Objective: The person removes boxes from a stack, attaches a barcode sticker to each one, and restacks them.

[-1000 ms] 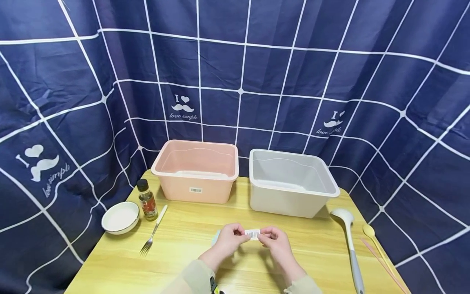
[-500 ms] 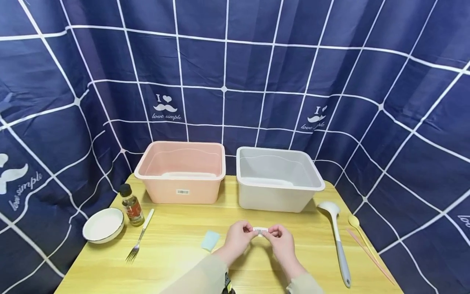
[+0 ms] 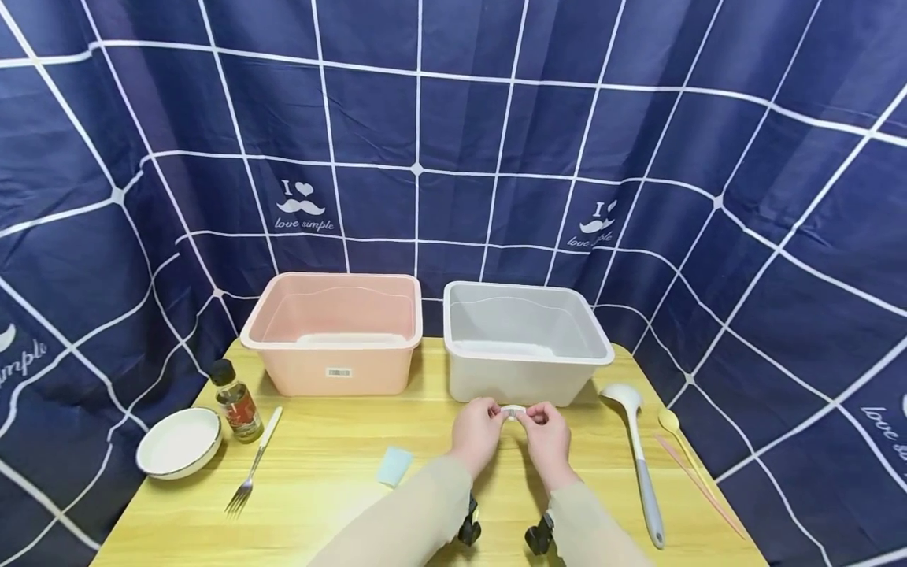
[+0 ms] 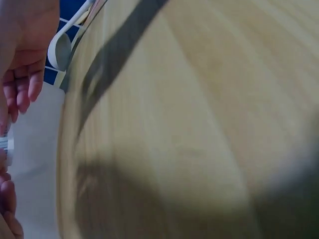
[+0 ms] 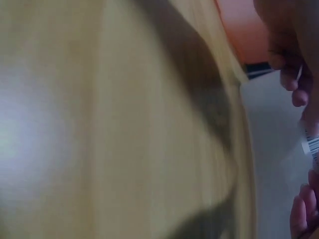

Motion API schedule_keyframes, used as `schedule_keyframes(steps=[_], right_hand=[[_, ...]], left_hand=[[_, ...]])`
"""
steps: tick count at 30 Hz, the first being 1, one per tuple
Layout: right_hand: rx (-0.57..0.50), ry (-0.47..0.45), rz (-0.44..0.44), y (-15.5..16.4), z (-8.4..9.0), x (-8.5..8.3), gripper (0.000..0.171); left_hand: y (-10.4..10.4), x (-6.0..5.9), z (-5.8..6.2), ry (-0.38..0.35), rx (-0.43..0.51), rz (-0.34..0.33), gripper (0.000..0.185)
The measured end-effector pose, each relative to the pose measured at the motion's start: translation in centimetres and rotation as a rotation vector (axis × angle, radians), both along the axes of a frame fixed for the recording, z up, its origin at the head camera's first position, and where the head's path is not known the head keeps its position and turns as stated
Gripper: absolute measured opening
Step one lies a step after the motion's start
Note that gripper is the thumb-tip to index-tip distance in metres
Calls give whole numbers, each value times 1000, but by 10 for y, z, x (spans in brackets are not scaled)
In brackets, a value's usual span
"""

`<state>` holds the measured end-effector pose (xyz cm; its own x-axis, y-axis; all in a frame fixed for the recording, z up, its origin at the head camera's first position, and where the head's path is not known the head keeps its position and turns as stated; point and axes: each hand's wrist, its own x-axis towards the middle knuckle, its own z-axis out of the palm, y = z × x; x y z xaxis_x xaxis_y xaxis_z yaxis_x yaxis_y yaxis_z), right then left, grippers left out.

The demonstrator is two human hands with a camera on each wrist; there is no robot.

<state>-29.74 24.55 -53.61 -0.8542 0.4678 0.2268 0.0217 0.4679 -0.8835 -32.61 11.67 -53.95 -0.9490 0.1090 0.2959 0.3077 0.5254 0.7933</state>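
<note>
Both hands hold a small white barcode sticker (image 3: pixel 513 410) between them, just in front of the grey bin (image 3: pixel 526 340). My left hand (image 3: pixel 482 424) pinches its left end and my right hand (image 3: pixel 542 425) pinches its right end. The sticker's edge shows in the right wrist view (image 5: pixel 312 144) and as a sliver in the left wrist view (image 4: pixel 5 145). Both wrist views are blurred, mostly showing the wooden table (image 4: pixel 199 124).
A pink bin (image 3: pixel 335 331) with a barcode label stands left of the grey one. A white bowl (image 3: pixel 179 441), small bottle (image 3: pixel 235 401) and fork (image 3: pixel 251 471) lie at left, a pale blue pad (image 3: pixel 394 465) near centre, a ladle (image 3: pixel 634 441), spoon (image 3: pixel 676 437) and chopsticks (image 3: pixel 697 487) at right.
Both hands have carried the sticker forward, away from the body, up to the front wall of the grey bin. The head view has shifted, so the table's things sit further left.
</note>
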Motion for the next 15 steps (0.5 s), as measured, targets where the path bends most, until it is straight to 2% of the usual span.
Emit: schedule_keyframes(steps=[8,15], right_hand=[[19,26,-66,8,4,-21,18],[34,59,-102,18,10,-32,17]], left_hand=[[19,-17,12,47,-106,61,16],[33,-27,21,47,-114,79,13]])
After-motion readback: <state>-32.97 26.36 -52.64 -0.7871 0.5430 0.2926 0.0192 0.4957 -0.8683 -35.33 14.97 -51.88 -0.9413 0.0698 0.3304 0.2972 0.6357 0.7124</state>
